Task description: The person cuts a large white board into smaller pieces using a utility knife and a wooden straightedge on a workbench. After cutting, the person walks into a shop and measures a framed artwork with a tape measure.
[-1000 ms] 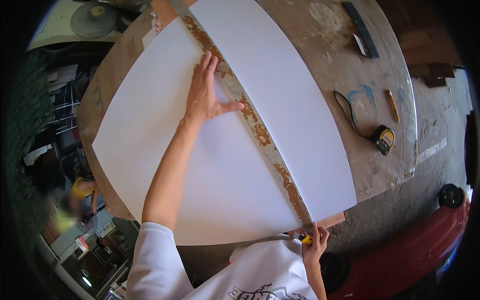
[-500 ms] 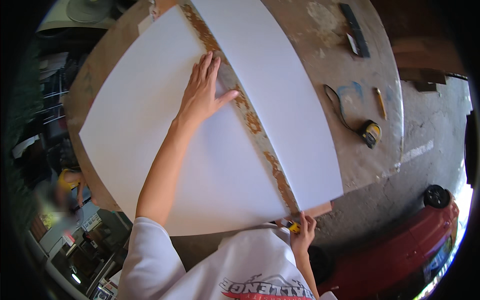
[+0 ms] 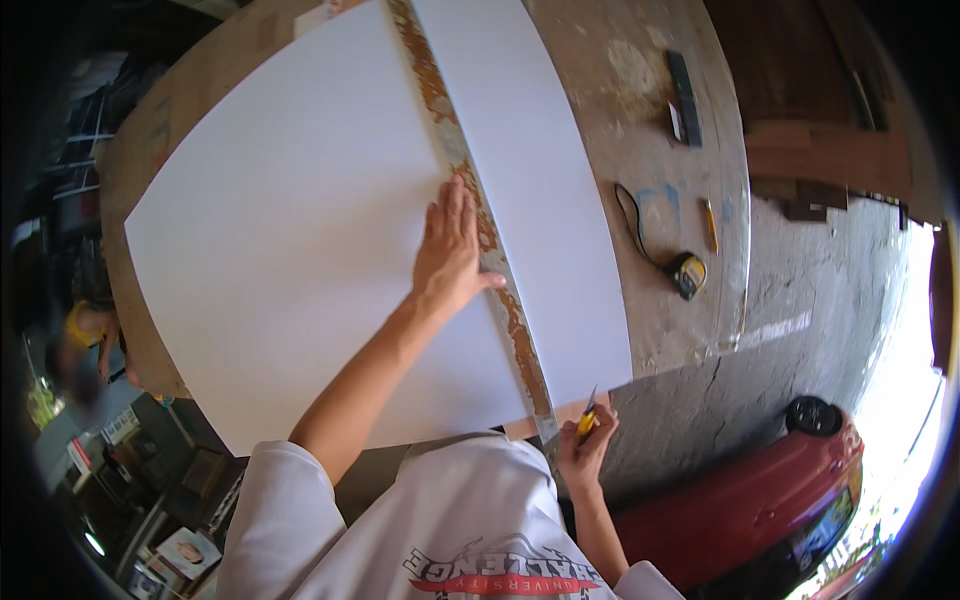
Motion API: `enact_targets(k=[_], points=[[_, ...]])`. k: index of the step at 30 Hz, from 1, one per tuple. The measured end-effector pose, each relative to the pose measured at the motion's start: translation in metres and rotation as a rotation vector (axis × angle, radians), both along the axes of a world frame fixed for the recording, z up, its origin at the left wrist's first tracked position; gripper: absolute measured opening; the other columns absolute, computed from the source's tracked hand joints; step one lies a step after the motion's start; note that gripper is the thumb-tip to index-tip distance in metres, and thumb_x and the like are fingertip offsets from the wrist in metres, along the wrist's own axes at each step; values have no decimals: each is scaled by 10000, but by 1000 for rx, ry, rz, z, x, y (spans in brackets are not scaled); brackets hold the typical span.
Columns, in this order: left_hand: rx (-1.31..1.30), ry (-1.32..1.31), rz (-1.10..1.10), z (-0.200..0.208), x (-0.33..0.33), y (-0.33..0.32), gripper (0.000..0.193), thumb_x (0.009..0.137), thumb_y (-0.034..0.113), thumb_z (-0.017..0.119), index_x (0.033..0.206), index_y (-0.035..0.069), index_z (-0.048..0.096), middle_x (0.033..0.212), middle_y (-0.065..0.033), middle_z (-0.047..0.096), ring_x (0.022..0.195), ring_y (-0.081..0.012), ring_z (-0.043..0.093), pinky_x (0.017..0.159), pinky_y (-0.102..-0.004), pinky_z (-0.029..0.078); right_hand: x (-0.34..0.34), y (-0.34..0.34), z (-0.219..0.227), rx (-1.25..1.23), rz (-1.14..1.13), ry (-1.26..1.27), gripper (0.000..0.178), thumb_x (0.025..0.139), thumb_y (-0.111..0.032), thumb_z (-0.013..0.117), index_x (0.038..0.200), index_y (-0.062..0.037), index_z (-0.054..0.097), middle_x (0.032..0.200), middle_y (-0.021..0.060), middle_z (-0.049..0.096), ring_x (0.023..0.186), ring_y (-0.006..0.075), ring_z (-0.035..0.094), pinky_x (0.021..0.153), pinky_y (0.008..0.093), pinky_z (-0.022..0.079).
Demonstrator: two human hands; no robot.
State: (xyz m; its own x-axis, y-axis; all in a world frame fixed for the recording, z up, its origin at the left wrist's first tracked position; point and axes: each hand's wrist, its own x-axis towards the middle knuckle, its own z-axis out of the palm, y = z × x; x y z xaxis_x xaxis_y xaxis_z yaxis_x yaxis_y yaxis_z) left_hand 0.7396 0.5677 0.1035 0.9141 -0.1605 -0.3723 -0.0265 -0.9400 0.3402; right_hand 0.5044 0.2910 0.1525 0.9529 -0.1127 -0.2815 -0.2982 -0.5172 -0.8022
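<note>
A large white sheet (image 3: 290, 230) covers much of the worktable. Across it runs a long, worn metal straightedge (image 3: 515, 335), patched with rust-brown and grey. My left hand (image 3: 450, 250) lies flat with fingers stretched out, pressing on the sheet and the left edge of the straightedge. At the near end of the straightedge, just past the sheet's near edge, my right hand (image 3: 585, 445) grips a yellow utility knife (image 3: 587, 420). Its thin blade points up and away from me, apart from the sheet.
On the brown tabletop (image 3: 650, 330) to the right lie a tape measure (image 3: 687, 275) with a strap, a pencil (image 3: 711, 226) and a dark bar (image 3: 684, 100). A red car (image 3: 740, 500) stands at the lower right. Another person (image 3: 90, 335) is at the far left.
My left hand has slid nearer to me along the straightedge. My right hand has drawn the knife off the straightedge's end, and its blade now shows. The whole view has shifted slightly.
</note>
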Motion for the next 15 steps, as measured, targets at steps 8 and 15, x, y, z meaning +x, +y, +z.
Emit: enact_targets(k=[8,15], points=[[140,57,56,11,6,-18,1456,565,514,937,1563,-128,93,1658,-307,64,1552,-421,103,1263,-524,159,258,86,21,93,384,-166,403,1075,-108,431,1464,-41,348,835,113,635,620,211,628,542,368,489],[148,48,71,9,4,-19,1435,562,493,938,1563,-127,118,1663,-292,93,1558,-407,101,1266,-502,165,475,242,-21,-156,531,-345,342,1007,-133,487,1313,-17,385,863,342,667,791,533,648,665,604,510]])
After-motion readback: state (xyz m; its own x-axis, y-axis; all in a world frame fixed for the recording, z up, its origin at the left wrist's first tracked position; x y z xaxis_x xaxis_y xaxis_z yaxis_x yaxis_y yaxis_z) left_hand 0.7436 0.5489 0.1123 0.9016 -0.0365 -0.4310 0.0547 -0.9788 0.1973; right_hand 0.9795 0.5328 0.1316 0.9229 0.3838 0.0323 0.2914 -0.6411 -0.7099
